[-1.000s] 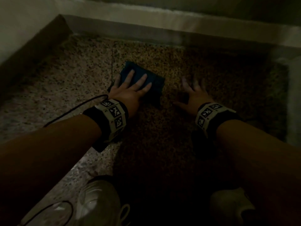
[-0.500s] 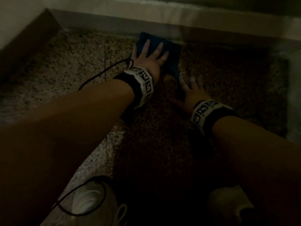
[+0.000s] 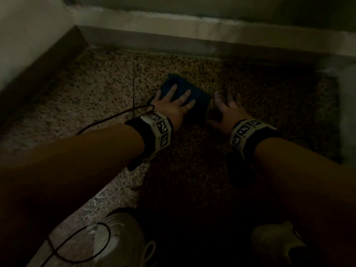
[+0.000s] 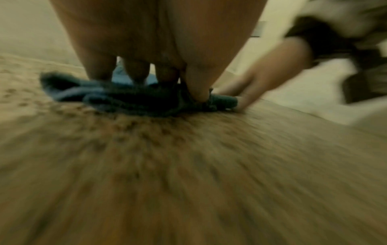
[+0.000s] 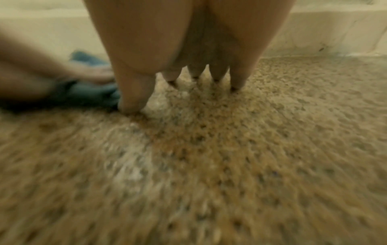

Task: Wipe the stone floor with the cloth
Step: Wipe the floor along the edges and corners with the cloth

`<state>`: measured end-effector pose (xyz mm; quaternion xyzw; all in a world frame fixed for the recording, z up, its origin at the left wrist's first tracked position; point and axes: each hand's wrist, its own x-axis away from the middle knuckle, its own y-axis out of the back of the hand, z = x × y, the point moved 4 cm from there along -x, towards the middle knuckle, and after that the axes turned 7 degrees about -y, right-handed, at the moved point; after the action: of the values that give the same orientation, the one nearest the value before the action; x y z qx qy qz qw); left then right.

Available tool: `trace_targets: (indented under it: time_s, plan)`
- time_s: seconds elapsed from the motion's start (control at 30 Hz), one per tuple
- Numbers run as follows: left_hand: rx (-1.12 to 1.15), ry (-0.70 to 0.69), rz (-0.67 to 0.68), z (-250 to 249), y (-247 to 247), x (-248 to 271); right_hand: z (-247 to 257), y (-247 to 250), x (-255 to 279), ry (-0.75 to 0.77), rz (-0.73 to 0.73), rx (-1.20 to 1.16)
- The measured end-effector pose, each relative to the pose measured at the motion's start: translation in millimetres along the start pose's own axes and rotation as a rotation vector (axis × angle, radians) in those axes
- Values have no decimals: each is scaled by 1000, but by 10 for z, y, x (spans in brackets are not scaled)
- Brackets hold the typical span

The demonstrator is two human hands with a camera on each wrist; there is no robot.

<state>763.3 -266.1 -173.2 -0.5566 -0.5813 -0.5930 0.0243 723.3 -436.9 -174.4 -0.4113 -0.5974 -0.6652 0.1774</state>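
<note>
A dark blue cloth (image 3: 194, 91) lies bunched on the speckled stone floor (image 3: 100, 89) in the dim middle of the head view. My left hand (image 3: 173, 99) presses flat on it with spread, straight fingers (image 4: 136, 71); the cloth (image 4: 125, 97) folds under them. My right hand (image 3: 227, 106) rests flat on the bare floor (image 5: 230, 149) just right of the cloth (image 5: 90, 92), its fingers (image 5: 215, 73) straight, its thumb next to the cloth's edge.
A raised stone kerb (image 3: 192, 43) runs along the far side and a sloped wall base (image 3: 48, 60) along the left. A joint line (image 3: 133, 81) crosses the floor. My white shoes (image 3: 119, 237) stand near the bottom. A black cable (image 3: 107, 120) trails from the left wrist.
My left hand pushed the cloth away to the kerb, then drew it back toward me, beside the right hand. The right hand has stayed planted on the floor.
</note>
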Motion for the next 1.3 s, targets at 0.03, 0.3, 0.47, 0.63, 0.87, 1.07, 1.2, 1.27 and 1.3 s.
trace_targets:
  time_s: [0.03, 0.3, 0.47, 0.63, 0.87, 1.07, 1.2, 1.27, 1.3]
  plan:
    - [-6, -11, 12, -25, -63, 48, -13, 11, 6, 6, 0, -8]
    - [-245, -43, 0, 142, 1, 156, -409, 81, 25, -63, -49, 46]
    - [-274, -16, 22, 99, 9, 1, -402, 29, 11, -69, -44, 11]
    - [-115, 77, -69, -85, 253, -286, -414, 23, -21, -74, -48, 18]
    - [-121, 92, -132, -266, 710, -736, -421, 10, -36, -94, -29, 30]
    - [-105, 32, -115, -228, 682, -655, -439, 10, -5, -68, -44, -20]
    - [-122, -28, -78, -191, 523, -524, -431, -6, -2, -60, -52, -31]
    - [-145, -43, -68, -189, 379, -431, -422, -15, 3, -67, -70, -29]
    - [-156, -53, -64, -197, 297, -378, -423, -13, 9, -66, -73, -40]
